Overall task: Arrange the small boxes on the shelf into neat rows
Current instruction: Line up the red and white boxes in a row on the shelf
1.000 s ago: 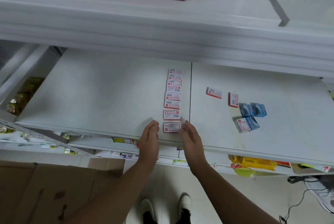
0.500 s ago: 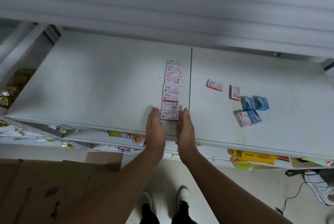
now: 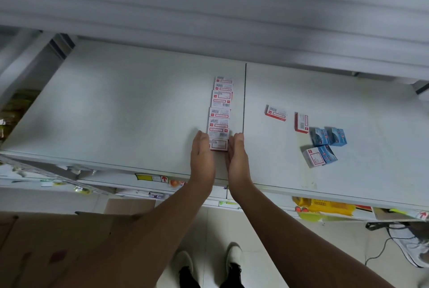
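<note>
Pressing: both hands stand flat and on edge, one at each side of the near end of a row of small boxes on the white shelf.
Left hand: fingers straight and pressed together, fingertips reaching just past the nearest box, palm facing it and touching or nearly touching its left side.
Right hand: fingers also straight and together, fingertips level with the left ones, palm against the box's right side, close to the seam between the two shelf panels.
Row: white boxes with red labels run straight away from the fingertips toward the back of the shelf, each close behind the last; the far ones are blurred, so the count may be seven or eight.
Loose boxes: well to the right of the right hand's fingers, beyond the seam, lie two red and white boxes, one flat and one standing on edge.
Blue boxes: a pair sits just beyond those, farther right, with a third blue and white box nearer the shelf's front edge.
Below the wrists: a cardboard box at lower left and white shoes on the tiled floor.
</note>
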`<state>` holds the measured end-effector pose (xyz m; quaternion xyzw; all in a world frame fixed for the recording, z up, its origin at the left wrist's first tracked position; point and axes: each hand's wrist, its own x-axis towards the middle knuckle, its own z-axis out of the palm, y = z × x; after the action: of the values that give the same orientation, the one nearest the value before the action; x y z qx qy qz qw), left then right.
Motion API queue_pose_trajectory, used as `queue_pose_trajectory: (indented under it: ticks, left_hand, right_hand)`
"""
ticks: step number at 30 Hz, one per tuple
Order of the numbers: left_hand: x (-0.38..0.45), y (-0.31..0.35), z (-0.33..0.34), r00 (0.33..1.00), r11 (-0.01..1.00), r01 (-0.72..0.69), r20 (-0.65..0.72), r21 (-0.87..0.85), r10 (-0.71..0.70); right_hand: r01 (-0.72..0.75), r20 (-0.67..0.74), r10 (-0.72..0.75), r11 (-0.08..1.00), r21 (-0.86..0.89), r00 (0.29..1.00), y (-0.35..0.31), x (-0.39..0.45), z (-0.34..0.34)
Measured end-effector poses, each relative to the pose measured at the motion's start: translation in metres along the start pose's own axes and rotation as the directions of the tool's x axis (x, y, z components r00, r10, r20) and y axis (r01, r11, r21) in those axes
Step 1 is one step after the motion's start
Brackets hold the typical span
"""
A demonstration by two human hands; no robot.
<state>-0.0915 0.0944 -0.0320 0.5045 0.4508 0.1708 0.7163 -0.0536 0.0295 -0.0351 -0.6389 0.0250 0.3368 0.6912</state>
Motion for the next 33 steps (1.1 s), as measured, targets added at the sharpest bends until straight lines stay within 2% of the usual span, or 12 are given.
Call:
queue_pose_trajectory:
  ticks: [9, 15, 17, 19, 23, 25, 29, 33]
  left_hand:
    - [0.021, 0.012, 0.001, 0.999, 0.999, -0.027, 0.023, 0.041, 0.026]
    - [0.025, 0.013, -0.006, 0.999, 0.996, 0.015, 0.028, 0.089, -0.018]
    - [0.022, 0.013, -0.011, 1.0, 0.989, 0.015, 0.02, 0.147, -0.018]
    - [0.018, 0.013, -0.018, 0.999, 0.965, -0.031, 0.024, 0.261, 0.025]
    - [0.01, 0.024, -0.04, 0.99, 0.838, -0.124, 0.126, 0.531, 0.067]
    - [0.006, 0.035, -0.048, 0.977, 0.776, -0.178, 0.203, 0.606, 0.066]
    - [-0.001, 0.064, -0.059, 0.963, 0.582, -0.266, 0.244, 0.768, 0.119]
    - [-0.021, 0.093, -0.052, 0.95, 0.356, -0.312, 0.286, 0.881, 0.125]
  right_hand:
    - [0.022, 0.015, -0.021, 0.998, -0.063, 1.0, -0.008, 0.023, 0.003]
    - [0.011, -0.021, -0.013, 0.994, -0.105, 1.0, -0.012, 0.022, -0.002]
    - [0.036, -0.032, -0.043, 0.982, -0.184, 0.999, -0.014, 0.017, -0.008]
    - [0.108, -0.018, -0.121, 0.933, -0.343, 0.992, -0.021, 0.009, -0.016]
    - [0.21, 0.095, -0.194, 0.748, -0.63, 0.976, -0.037, -0.003, -0.037]
    - [0.191, 0.138, -0.132, 0.653, -0.733, 0.982, -0.049, -0.003, -0.049]
    - [0.221, 0.223, -0.049, 0.453, -0.864, 0.974, -0.083, -0.011, -0.06]
    - [0.287, 0.266, -0.11, 0.297, -0.911, 0.958, -0.114, -0.021, -0.069]
